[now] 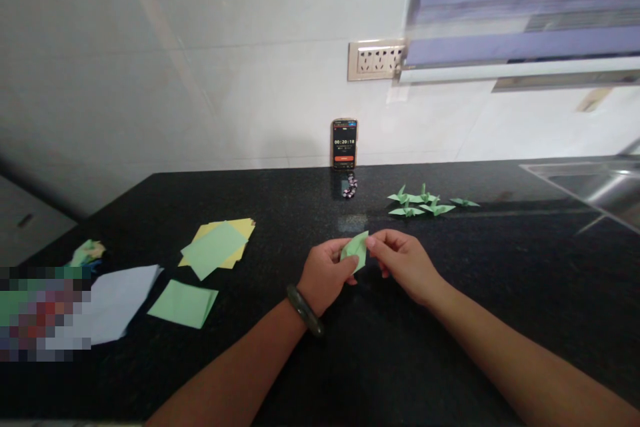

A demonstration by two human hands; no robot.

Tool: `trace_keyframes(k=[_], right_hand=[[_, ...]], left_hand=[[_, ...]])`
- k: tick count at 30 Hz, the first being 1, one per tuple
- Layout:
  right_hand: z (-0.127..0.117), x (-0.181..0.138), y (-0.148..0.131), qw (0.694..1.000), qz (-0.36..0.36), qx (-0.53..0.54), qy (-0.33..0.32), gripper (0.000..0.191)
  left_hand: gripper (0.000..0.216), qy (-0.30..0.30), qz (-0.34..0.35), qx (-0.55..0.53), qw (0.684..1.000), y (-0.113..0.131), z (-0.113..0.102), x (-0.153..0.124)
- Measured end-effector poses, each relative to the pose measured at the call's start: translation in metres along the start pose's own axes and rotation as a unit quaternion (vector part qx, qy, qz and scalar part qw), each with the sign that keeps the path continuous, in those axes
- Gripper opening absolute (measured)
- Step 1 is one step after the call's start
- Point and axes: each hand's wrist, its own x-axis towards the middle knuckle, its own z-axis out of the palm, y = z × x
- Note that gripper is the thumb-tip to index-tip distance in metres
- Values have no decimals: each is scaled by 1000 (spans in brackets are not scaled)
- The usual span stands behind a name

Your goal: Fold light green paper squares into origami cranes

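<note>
My left hand (pixel 325 273) and my right hand (pixel 405 260) meet above the black countertop (pixel 450 320), both pinched on a small folded green paper (pixel 356 248) between them. The left wrist wears a dark bangle (pixel 304 310). The paper is partly folded into a narrow pointed shape and is held just off the surface. Several finished green paper cranes (pixel 425 203) lie behind the right hand.
A phone (pixel 345 143) showing a timer leans on the white wall, a small beaded item (pixel 350 187) before it. Yellow and green paper sheets (pixel 217 248), a green sheet (pixel 184 303) and white paper (pixel 120 303) lie left. A steel sink (pixel 595 187) is far right.
</note>
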Motion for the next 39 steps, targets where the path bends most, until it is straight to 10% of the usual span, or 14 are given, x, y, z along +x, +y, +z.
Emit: trace_keyframes(k=[14,39], right_hand=[[5,-4,-1,998,35,50,-25,20],[10,-6,7,997,-78,6,-1,21]], left_hand=[[40,-63,-15,-190,980,-3,-2,-1],[30,-27,-13,-173,984,-11,-1,2]])
